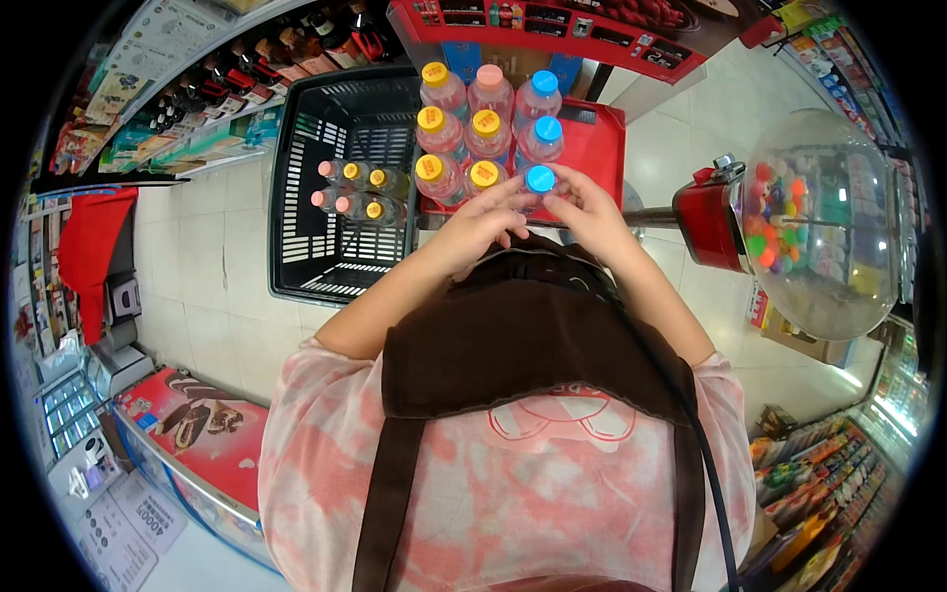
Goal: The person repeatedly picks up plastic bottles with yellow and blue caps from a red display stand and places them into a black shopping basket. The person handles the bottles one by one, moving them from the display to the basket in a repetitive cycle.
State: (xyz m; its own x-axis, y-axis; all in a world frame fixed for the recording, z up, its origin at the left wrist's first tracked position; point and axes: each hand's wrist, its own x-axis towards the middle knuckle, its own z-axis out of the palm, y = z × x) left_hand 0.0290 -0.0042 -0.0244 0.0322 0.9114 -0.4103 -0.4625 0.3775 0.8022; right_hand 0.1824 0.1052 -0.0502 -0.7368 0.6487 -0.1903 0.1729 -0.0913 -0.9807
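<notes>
Clear plastic drink bottles with yellow, pink and blue caps stand upright in rows on a red display surface. At the nearest right corner of the group is a blue-capped bottle. My right hand has thumb and fingers around the side of its cap and neck. From the left, my left hand reaches to the same bottle, fingers spread and slightly curled; whether they press on it is unclear. A yellow-capped bottle stands just beyond my left fingers. The lower part of the blue-capped bottle is hidden by my hands.
To the left, a dark plastic basket holds several smaller-looking capped bottles. A globe vending machine with colored balls is at right. Shelved dark bottles line the upper left. A red-topped freezer sits at lower left.
</notes>
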